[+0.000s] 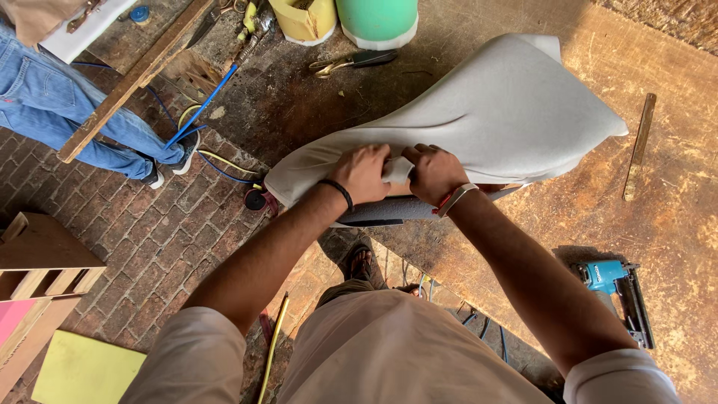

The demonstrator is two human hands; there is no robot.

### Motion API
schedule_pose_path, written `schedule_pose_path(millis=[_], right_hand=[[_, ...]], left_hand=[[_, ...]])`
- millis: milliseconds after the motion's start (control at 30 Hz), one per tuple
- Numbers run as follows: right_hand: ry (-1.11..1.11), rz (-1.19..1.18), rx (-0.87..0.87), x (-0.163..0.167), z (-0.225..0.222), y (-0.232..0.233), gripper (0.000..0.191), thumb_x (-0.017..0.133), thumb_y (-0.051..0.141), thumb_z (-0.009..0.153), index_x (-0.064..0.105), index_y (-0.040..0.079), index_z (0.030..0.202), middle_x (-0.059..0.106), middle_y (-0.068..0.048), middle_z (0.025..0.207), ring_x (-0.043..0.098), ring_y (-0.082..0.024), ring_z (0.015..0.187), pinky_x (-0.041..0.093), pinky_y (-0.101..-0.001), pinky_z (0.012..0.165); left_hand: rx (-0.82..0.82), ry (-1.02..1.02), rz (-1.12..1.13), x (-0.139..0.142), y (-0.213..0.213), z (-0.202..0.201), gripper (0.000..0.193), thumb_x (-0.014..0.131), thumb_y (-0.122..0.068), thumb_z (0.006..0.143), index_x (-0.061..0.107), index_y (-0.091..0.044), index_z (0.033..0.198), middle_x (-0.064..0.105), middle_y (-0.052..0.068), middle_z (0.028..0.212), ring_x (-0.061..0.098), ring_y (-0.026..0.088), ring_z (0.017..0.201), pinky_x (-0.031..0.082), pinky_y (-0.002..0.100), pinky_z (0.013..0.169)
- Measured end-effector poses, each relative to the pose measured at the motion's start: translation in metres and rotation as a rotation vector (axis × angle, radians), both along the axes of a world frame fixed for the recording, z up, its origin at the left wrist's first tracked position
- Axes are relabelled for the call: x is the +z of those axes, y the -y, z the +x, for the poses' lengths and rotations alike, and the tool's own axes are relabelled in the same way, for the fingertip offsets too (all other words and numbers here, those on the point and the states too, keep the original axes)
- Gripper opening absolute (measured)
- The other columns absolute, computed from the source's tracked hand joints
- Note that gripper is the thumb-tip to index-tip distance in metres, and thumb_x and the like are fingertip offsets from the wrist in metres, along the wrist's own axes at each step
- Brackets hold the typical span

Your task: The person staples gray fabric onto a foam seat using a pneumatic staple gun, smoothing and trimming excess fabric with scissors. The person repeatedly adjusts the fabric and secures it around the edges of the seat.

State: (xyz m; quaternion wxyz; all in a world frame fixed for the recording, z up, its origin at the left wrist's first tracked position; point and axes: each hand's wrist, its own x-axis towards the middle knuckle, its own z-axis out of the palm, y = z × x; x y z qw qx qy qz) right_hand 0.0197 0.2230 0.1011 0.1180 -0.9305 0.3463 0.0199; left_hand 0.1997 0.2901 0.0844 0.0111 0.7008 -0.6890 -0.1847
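**Both hands pinch the near edge of a grey fabric cover**

A grey fabric-covered panel (493, 112) lies on the worn wooden workbench (673, 209), its long axis running from about eight o'clock up to two o'clock. Its near edge sits at the bench's lip, right in front of the person. The left hand (363, 173) and right hand (432, 173) meet there, almost touching, both closed tight on a fold of the fabric between them. The bulk of the panel stretches away from the grip toward one and two o'clock, so the right hand is the nearer one to the panel's main body.

At five o'clock of the panel a teal staple gun (617, 288) rests on the bench, well apart from the hands. A thin wooden strip (639, 146) lies at three o'clock. Scissors (351, 63) lie at eleven o'clock, near a yellow container (303, 19) and a green one (378, 21). Another person's jeans-clad legs (60, 105) stand on the brick floor (149, 239) at nine o'clock.
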Motion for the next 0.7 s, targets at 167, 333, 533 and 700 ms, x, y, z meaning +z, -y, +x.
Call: schedule_pose_path(millis=[167, 333, 533, 700], right_hand=[[0.039, 0.204, -0.038, 0.014, 0.005, 0.015, 0.053, 0.05, 0.001, 0.085, 0.06, 0.017, 0.136, 0.075, -0.019, 0.082, 0.076, -0.032, 0.074, 0.062, -0.0436, 0.073], [-0.12, 0.267, -0.056, 0.01, 0.029, 0.017, 0.053, 0.052, 0.017, 0.087, 0.048, 0.01, 0.14, 0.076, -0.024, 0.085, 0.076, -0.034, 0.078, 0.062, -0.0408, 0.078], [0.033, 0.084, -0.018, -0.007, 0.047, -0.003, 0.056, 0.06, 0.017, 0.076, 0.056, 0.008, 0.132, 0.071, -0.025, 0.108, 0.071, -0.035, 0.092, 0.058, -0.0436, 0.086], [-0.212, 0.438, -0.106, 0.011, 0.055, 0.012, 0.048, 0.046, 0.019, 0.096, 0.053, 0.015, 0.143, 0.081, -0.024, 0.094, 0.079, -0.032, 0.087, 0.062, -0.0396, 0.09]], left_hand=[[0.067, 0.403, -0.301, -0.032, -0.008, -0.002, 0.027, 0.067, -0.023, 0.094, 0.067, 0.002, 0.107, 0.071, 0.022, 0.101, 0.071, 0.03, 0.09, 0.061, 0.044, 0.076], [0.099, -0.006, -0.13, -0.036, 0.015, 0.031, 0.027, 0.061, -0.025, 0.099, 0.065, 0.001, 0.105, 0.072, 0.019, 0.099, 0.071, 0.03, 0.092, 0.058, 0.045, 0.084], [0.014, 0.115, -0.177, -0.038, -0.005, 0.028, 0.024, 0.064, -0.011, 0.088, 0.063, 0.005, 0.105, 0.069, 0.023, 0.098, 0.071, 0.032, 0.088, 0.06, 0.043, 0.078], [0.182, 0.264, -0.259, -0.044, -0.01, 0.02, 0.021, 0.065, -0.014, 0.093, 0.064, 0.001, 0.107, 0.071, 0.023, 0.1, 0.071, 0.033, 0.092, 0.06, 0.045, 0.078]])
